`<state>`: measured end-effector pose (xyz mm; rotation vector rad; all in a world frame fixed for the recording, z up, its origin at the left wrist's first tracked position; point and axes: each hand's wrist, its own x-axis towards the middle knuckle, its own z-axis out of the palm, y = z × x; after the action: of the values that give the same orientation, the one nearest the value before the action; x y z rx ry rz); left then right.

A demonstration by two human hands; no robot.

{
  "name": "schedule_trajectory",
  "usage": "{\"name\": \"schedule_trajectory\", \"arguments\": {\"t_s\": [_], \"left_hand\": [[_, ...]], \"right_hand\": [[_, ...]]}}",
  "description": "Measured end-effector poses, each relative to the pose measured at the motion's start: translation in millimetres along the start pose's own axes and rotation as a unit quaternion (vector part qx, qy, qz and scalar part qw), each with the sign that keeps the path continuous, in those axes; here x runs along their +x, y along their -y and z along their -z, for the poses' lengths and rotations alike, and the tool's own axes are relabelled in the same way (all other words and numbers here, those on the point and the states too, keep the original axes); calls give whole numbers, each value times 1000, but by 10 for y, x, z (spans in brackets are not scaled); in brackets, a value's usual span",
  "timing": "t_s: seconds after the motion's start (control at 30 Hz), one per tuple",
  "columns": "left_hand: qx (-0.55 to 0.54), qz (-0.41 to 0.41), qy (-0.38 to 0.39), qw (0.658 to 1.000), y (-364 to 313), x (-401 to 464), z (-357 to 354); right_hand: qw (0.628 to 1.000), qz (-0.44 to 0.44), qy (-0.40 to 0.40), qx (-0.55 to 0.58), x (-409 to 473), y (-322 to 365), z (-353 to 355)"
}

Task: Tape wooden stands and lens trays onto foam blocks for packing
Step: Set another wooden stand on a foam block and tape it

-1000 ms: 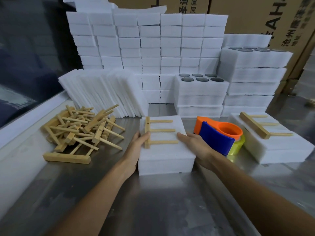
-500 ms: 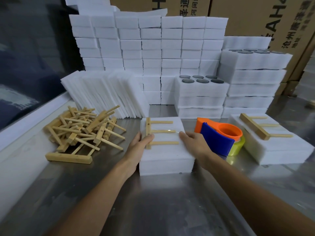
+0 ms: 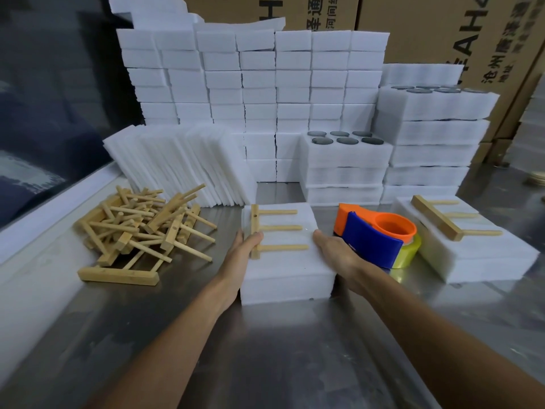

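Observation:
A white foam block [image 3: 283, 273] lies on the steel table [image 3: 265, 349] in the middle of the view. A wooden stand [image 3: 277, 228] with three dowels lies flat on top of it. My left hand [image 3: 241, 255] lies against the block's left side, its thumb pressing on the stand's base bar. My right hand [image 3: 336, 255] rests palm down on the block's right edge, fingers straight. An orange and blue tape dispenser [image 3: 371, 240] with yellow tape stands just right of my right hand.
A loose pile of wooden stands [image 3: 141, 228] lies at the left. A second foam block [image 3: 483, 261] carrying a stand sits at the right. Behind are leaning foam sheets [image 3: 182, 166], stacked foam blocks [image 3: 256, 84], lens trays [image 3: 345, 154] and cardboard boxes [image 3: 442, 31].
Both hands stay at the sides of the block. Only the view shifts a little.

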<state>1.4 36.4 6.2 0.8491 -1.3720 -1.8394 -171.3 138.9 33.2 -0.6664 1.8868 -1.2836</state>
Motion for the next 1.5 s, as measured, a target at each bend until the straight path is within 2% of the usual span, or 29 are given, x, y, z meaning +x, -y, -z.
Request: {"name": "schedule_trajectory", "arguments": {"t_s": [0.2, 0.37, 0.57, 0.8, 1.0, 1.17, 1.33, 1.5], "left_hand": [[5, 3, -8, 1000, 8, -6, 13], [25, -5, -14, 1000, 11, 3, 19], [11, 16, -17, 1000, 2, -5, -9], [-27, 9, -8, 1000, -5, -35, -51], [-65, -12, 1, 998, -28, -89, -115], [-57, -58, 5, 997, -242, -127, -244], [-41, -98, 15, 994, -511, -165, -454], [-58, -95, 52, 992, -610, -138, -828]], "right_hand": [[997, 11, -27, 66, 32, -6, -16], [993, 81, -82, -14, 85, 17, -24], [993, 93, -70, -33, 50, 2, -31], [997, 24, 10, 68, -19, -99, -21], [982, -17, 7, 186, -64, -88, 44], [958, 6, 11, 287, -142, 46, 121], [957, 36, 69, 279, -215, 336, 430], [969, 45, 16, 241, -273, 517, 882]]}}
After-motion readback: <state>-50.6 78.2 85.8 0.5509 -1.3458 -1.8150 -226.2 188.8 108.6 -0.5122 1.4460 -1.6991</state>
